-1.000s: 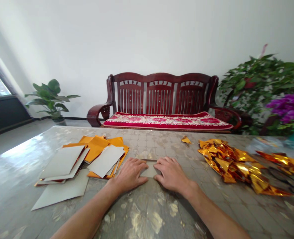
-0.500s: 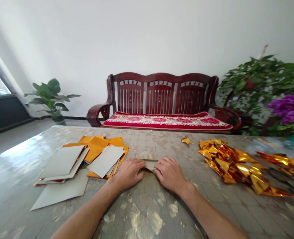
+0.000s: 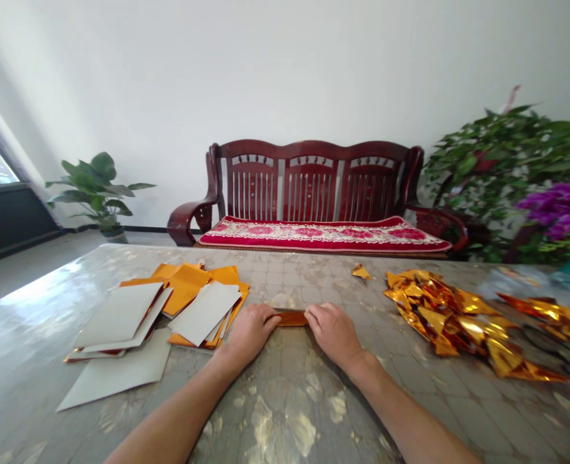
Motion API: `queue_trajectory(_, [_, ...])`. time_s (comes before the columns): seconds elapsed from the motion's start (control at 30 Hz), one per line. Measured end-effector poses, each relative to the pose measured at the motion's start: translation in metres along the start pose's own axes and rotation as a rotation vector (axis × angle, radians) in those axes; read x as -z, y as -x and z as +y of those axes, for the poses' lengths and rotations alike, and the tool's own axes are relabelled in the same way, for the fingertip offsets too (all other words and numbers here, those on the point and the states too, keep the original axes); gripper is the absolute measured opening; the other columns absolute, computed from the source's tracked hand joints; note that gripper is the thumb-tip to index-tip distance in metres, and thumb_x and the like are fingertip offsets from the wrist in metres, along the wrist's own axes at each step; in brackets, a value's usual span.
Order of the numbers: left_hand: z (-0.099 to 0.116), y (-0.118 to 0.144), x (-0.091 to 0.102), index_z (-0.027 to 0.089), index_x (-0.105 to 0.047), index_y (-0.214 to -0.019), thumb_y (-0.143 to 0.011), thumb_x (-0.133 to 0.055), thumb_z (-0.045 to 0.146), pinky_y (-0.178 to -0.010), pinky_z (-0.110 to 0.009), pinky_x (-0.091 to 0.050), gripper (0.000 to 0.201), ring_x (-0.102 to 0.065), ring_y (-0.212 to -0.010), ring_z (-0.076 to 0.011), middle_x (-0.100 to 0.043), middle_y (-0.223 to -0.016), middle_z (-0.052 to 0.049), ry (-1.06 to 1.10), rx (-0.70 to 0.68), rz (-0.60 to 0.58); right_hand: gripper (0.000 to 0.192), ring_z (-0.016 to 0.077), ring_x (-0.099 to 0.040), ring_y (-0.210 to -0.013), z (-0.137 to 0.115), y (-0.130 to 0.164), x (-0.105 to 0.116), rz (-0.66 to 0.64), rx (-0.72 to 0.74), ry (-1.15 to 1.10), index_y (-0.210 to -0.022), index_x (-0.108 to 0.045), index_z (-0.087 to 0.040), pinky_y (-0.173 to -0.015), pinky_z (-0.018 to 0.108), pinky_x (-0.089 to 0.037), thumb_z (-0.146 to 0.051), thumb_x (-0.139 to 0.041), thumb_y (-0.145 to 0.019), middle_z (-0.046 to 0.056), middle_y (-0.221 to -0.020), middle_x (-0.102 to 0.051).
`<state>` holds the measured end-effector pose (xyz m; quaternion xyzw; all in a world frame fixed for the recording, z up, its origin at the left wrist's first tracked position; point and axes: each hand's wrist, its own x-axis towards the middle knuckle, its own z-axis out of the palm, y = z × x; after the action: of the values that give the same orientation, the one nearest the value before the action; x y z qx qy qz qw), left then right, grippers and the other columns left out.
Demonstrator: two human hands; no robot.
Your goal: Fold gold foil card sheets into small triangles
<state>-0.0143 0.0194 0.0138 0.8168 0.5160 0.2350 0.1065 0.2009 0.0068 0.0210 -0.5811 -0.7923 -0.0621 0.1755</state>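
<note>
- The folded foil sheet [image 3: 290, 318] lay flat on the table [image 3: 285, 412], straight ahead of the person, between the stack of loose sheets [image 3: 169, 309] and the heap of folded gold pieces [image 3: 451, 319]. Only a narrow orange-gold strip of it showed between the two hands.
- The step in hand looked like a fold being pressed down: the sheet appeared doubled over into a slim band, gold side out, with both hands bearing on its ends.
- By my reading, the next move called for running the fingers along the crease to set it sharply, keeping the edges lined up so the band would not skew, and holding one end down while the other worked.
- The left hand [image 3: 250, 332] rested palm down on the left end of the strip, fingers curled close together and bent over the edge; whether the thumb pinched under the foil could not be told.
- The right hand [image 3: 332, 332] mirrored it on the right end, fingers together and pressing down, touching the strip without lifting it.
- The hands were apart from each other, with the visible strip spanning the gap.
- One small gold scrap [image 3: 361, 271] sat alone farther back, well apart from both hands.
</note>
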Motion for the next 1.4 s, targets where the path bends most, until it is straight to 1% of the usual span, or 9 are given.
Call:
queue_trajectory(0.1, [0.001, -0.002, 0.000, 0.020, -0.073, -0.086, -0.092, -0.053, 0.034, -0.078, -0.030, -0.044, 0.025, -0.064, -0.086, -0.0199, -0.073, -0.088, -0.004, -0.029, 0.080, 0.033, 0.022, 0.0176, -0.060, -0.078, -0.003, -0.003, -0.002, 0.008, -0.031, 0.003, -0.085, -0.066, -0.023, -0.071, 0.027, -0.033, -0.027, -0.049, -0.097, 0.003, -0.079, -0.068])
queue_trajectory(0.2, [0.003, -0.002, 0.000, 0.020, -0.072, -0.083, -0.090, -0.055, 0.036, -0.076, -0.031, -0.043, 0.024, -0.064, -0.084, -0.0209, -0.072, -0.086, -0.005, -0.093, 0.146, 0.060, 0.019, 0.0178, -0.059, -0.078, -0.003, -0.006, -0.004, 0.021, -0.016, 0.009, -0.080, -0.064, -0.022, -0.071, 0.028, -0.032, -0.022, -0.051, -0.094, 0.004, -0.079, -0.069])
queue_trajectory(0.33, [0.003, -0.003, -0.001, 0.020, -0.069, -0.076, -0.089, -0.056, 0.037, -0.073, -0.030, -0.040, 0.025, -0.063, -0.081, -0.0202, -0.070, -0.082, -0.004, -0.144, 0.199, 0.074, 0.015, 0.0179, -0.058, -0.080, 0.000, -0.006, -0.008, 0.039, 0.018, 0.011, -0.080, -0.063, -0.021, -0.072, 0.029, -0.032, -0.019, -0.053, -0.092, 0.003, -0.081, -0.069])
queue_trajectory(0.47, [0.004, -0.005, -0.002, 0.021, -0.069, -0.077, -0.089, -0.055, 0.035, -0.073, -0.028, -0.039, 0.023, -0.063, -0.083, -0.0189, -0.070, -0.084, -0.003, -0.162, 0.235, 0.078, 0.012, 0.0185, -0.058, -0.083, 0.002, -0.005, -0.012, 0.066, 0.058, 0.024, -0.082, -0.064, -0.022, -0.074, 0.030, -0.032, -0.022, -0.057, -0.092, 0.003, -0.085, -0.068])
queue_trajectory(0.63, [0.005, -0.005, -0.001, 0.021, -0.067, -0.078, -0.083, -0.059, 0.025, -0.075, -0.028, -0.040, 0.011, -0.062, -0.085, -0.0185, -0.069, -0.085, -0.003, -0.170, 0.221, 0.064, 0.012, 0.0186, -0.058, -0.085, 0.003, -0.004, -0.015, 0.075, 0.106, 0.038, -0.084, -0.067, -0.023, -0.075, 0.031, -0.032, -0.025, -0.060, -0.093, 0.002, -0.087, -0.067])
queue_trajectory(0.77, [0.003, -0.005, -0.003, 0.020, -0.066, -0.080, -0.081, -0.058, 0.020, -0.076, -0.027, -0.040, 0.008, -0.062, -0.086, -0.0184, -0.068, -0.086, -0.003, -0.154, 0.199, 0.067, 0.014, 0.0183, -0.057, -0.084, 0.003, -0.004, -0.017, 0.085, 0.115, 0.044, -0.084, -0.068, -0.023, -0.075, 0.031, -0.033, -0.026, -0.060, -0.094, 0.002, -0.087, -0.067])
queue_trajectory(0.9, [0.003, -0.004, -0.005, 0.021, -0.065, -0.082, -0.084, -0.056, 0.024, -0.075, -0.028, -0.040, 0.010, -0.062, -0.086, -0.0191, -0.067, -0.087, -0.003, -0.192, 0.203, 0.068, 0.014, 0.0184, -0.057, -0.084, 0.003, -0.005, -0.018, 0.078, 0.110, 0.044, -0.083, -0.068, -0.023, -0.075, 0.031, -0.033, -0.027, -0.060, -0.094, 0.003, -0.087, -0.067])
queue_trajectory(1.1, [0.006, -0.003, -0.005, 0.021, -0.063, -0.082, -0.094, -0.046, 0.032, -0.073, -0.030, -0.039, 0.023, -0.062, -0.087, -0.0199, -0.067, -0.088, -0.004, -0.260, 0.222, 0.063, 0.011, 0.0193, -0.057, -0.086, 0.002, -0.005, -0.018, 0.057, 0.093, 0.055, -0.084, -0.068, -0.023, -0.075, 0.031, -0.033, -0.027, -0.063, -0.092, 0.002, -0.089, -0.067])
queue_trajectory(1.4, [0.008, -0.006, -0.003, 0.021, -0.064, -0.076, -0.088, -0.051, 0.030, -0.074, -0.029, -0.038, 0.020, -0.061, -0.091, -0.0203, -0.066, -0.090, -0.005, -0.253, 0.328, 0.044, 0.013, 0.0183, -0.055, -0.085, 0.003, -0.008, -0.019, 0.052, -0.003, -0.016, -0.080, -0.066, -0.023, -0.073, 0.029, -0.032, -0.025, -0.060, -0.091, 0.002, -0.087, -0.066])
